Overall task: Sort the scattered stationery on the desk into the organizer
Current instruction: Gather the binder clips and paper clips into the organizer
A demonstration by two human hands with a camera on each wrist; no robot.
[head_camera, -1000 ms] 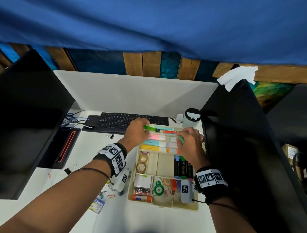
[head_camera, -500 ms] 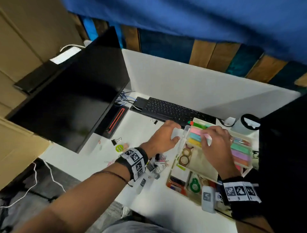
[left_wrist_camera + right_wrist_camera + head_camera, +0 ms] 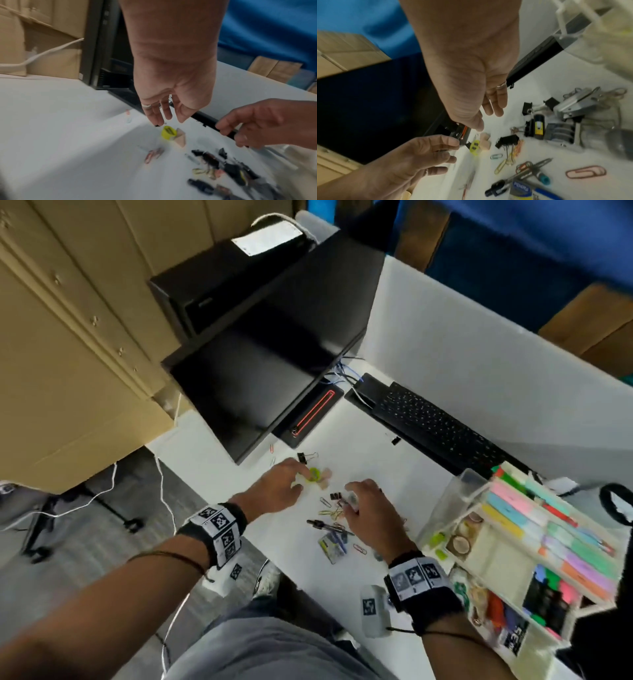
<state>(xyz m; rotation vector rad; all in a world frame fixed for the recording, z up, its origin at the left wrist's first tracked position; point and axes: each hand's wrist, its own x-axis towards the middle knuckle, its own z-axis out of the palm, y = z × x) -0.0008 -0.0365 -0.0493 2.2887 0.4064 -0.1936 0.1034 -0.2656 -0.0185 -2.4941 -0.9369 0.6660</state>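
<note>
Organizer [image 3: 479, 494] compartments hold highlighters [image 3: 513, 510] and tape rolls [image 3: 460, 544].

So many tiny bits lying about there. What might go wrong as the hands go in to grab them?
1. The paper clips lie tangled with a binder clip, so lifting one may drag others along.
2. The left hand reaches for the yellow sharpener, which sits against an eraser; a nudge could push either one away.
3. Loose clips near the monitor are easy to overlook.
</note>
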